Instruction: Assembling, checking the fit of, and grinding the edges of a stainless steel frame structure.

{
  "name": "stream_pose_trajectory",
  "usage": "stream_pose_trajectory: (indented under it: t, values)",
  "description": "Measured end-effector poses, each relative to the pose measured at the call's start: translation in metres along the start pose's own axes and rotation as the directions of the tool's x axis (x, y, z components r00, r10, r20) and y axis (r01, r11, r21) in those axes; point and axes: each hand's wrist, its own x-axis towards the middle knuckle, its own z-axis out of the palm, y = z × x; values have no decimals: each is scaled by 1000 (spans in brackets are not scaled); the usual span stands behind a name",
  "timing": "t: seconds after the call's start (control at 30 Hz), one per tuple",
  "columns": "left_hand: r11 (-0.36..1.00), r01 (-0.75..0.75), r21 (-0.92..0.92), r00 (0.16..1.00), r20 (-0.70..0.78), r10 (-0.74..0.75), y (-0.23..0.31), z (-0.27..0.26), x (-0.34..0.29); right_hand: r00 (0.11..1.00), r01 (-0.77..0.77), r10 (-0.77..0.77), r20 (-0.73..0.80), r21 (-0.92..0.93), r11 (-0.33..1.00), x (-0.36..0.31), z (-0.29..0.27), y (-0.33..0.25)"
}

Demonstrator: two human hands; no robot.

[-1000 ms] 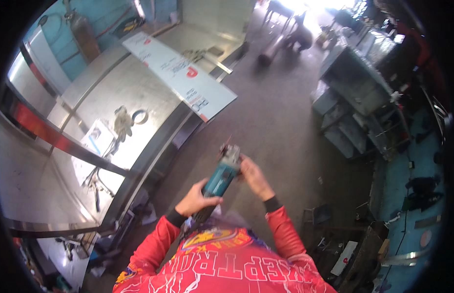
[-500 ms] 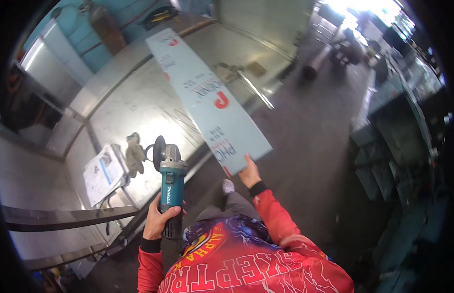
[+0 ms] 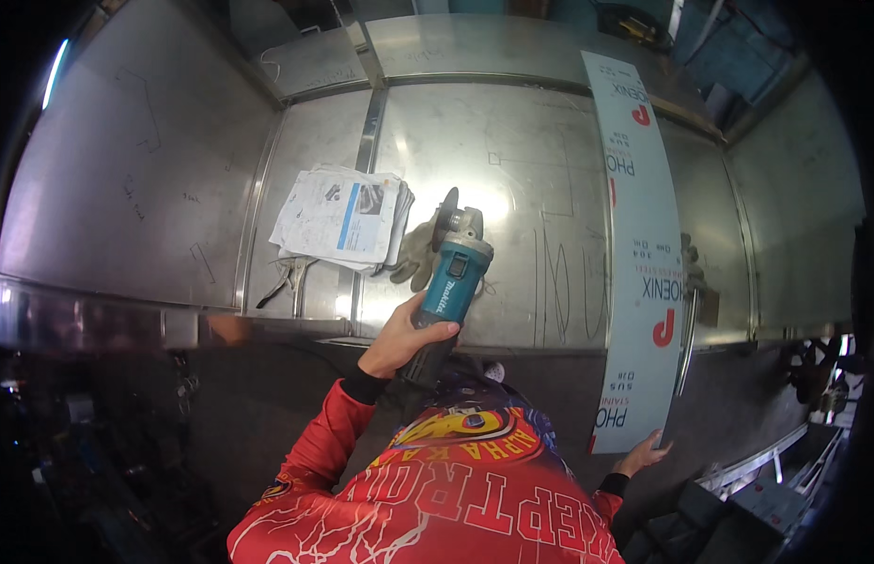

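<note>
My left hand [image 3: 399,336] grips the body of a teal angle grinder [image 3: 453,268], its disc pointing away over the steel workbench [image 3: 512,150]. A grey work glove [image 3: 415,256] lies on the bench just left of the grinder head. My right hand [image 3: 641,455] touches the near end of a long, pale film-covered metal strip [image 3: 639,235] with printed lettering, which lies across the bench and overhangs its front edge.
A stack of papers [image 3: 343,216] lies on the bench left of the grinder, with pliers [image 3: 285,280] just in front of it. Metal profiles and boxes [image 3: 756,479] sit on the floor at the lower right. Dark floor lies below the bench edge.
The view has swung to face the bench squarely. My left hand kept the grinder and brought it over the bench edge. My right hand still touches the strip's near end.
</note>
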Motion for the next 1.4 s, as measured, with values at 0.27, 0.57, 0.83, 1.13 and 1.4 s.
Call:
stream_pose_trajectory:
  t: [0.27,0.57,0.83,1.13,1.4]
  values:
    - [996,-65,64,978,-196,76,37,1,75,133,9,-171,976,171,985,-169,286,-195]
    - [970,-242,2,915,-332,229,66,-25,147,-333,-346,-103,937,-21,938,-257,494,-252]
    - [948,-318,34,825,-483,294,75,-71,293,-297,-412,-28,955,-102,906,-248,646,-237]
    - [949,-298,100,784,-542,303,99,-128,398,-284,-342,-1,959,-100,934,-256,785,-227]
    - [963,-263,57,800,-546,251,104,-166,417,-193,-254,-44,980,-7,967,-280,809,-232]
